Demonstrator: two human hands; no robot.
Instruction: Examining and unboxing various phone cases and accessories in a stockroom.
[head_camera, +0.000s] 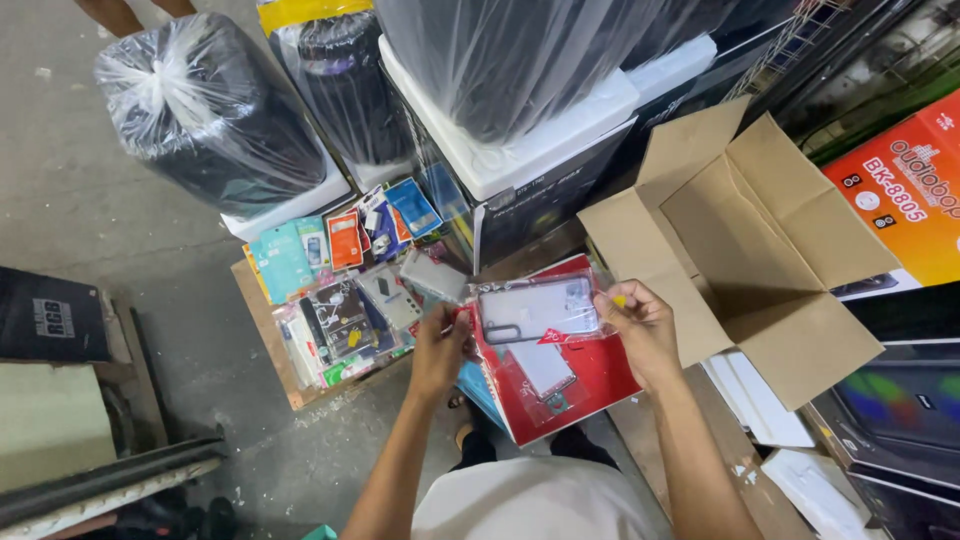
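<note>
- Step in hand, as I read it: checking over a clear phone case (538, 308) sealed in a see-through sleeve, held up flat over a red flat package (585, 385) that sits just under it.
- Left hand (440, 350) pinches the sleeve's left edge, fingers closed on it, thumb on top. Forearm comes up from the near edge, angled slightly right.
- Right hand (640, 325) grips the right edge, fingers curled around and closed on the plastic, wrist bent inward. So both hands share the one case, stretched between them.
- Open cardboard box (770, 250) sits just right of the right hand, flaps up, looks empty inside.
- To the left, a wooden tray (262, 320) on the floor is full of more packaged phone cases in mixed colours.
- Next move, my guess: it needs one hand to let go so the case can travel to either side without bending the sleeve.
- Far side: big plastic-wrapped speakers (210, 110).
</note>
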